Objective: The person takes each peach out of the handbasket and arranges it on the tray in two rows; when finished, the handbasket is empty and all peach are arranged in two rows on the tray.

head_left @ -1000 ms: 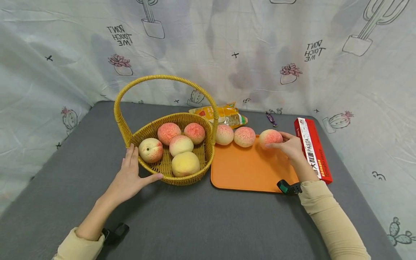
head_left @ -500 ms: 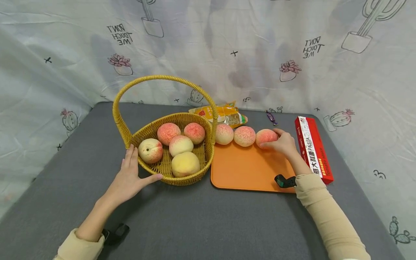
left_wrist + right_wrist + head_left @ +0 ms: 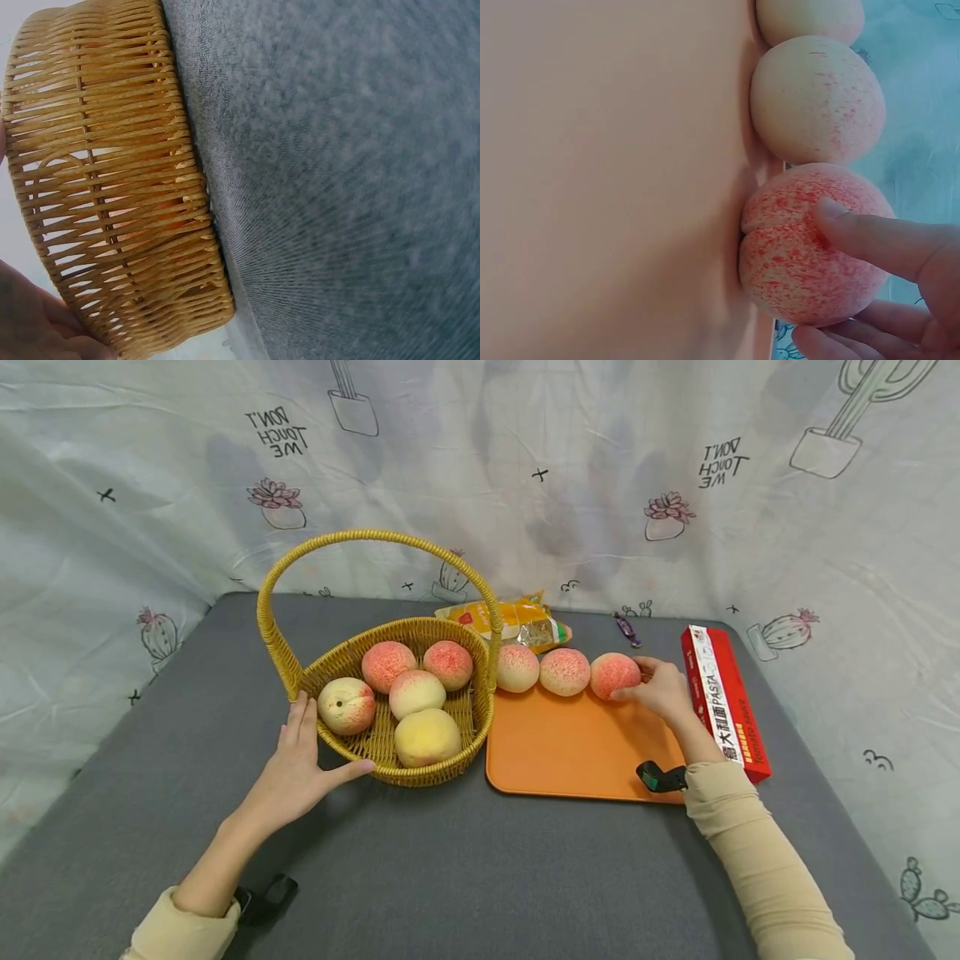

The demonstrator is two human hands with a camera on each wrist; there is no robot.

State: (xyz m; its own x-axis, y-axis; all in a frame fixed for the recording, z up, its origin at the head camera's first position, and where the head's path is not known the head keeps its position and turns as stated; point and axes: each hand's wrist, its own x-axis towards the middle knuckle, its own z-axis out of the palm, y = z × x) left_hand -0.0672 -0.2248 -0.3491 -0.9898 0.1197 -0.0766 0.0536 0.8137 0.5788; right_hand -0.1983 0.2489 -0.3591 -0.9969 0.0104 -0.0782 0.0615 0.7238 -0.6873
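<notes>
My right hand (image 3: 660, 689) holds a red-speckled peach (image 3: 615, 676) between thumb and fingers at the back edge of the orange tray (image 3: 577, 752). In the right wrist view, the thumb lies across this peach (image 3: 810, 262), which touches the tray. Two paler peaches, a middle one (image 3: 565, 672) and one by the basket (image 3: 517, 668), sit in line to its left. My left hand (image 3: 292, 768) rests against the yellow wicker basket (image 3: 420, 777), fingers straight at its left rim and thumb at its front. Several peaches, one of them yellow (image 3: 427, 738), lie inside the basket.
Behind the basket and tray lies an orange and yellow food packet (image 3: 517, 622). A purple wrapped sweet (image 3: 626, 631) is at the back edge of the grey table (image 3: 465, 877). On the right, a red pasta box (image 3: 723, 702) lies beside the tray. The basket's tall handle (image 3: 375, 536) arches upward.
My right hand has shifted slightly left with its peach, bringing it close beside the middle one. The peach has turned, so more red faces up. My left hand stays at the basket.
</notes>
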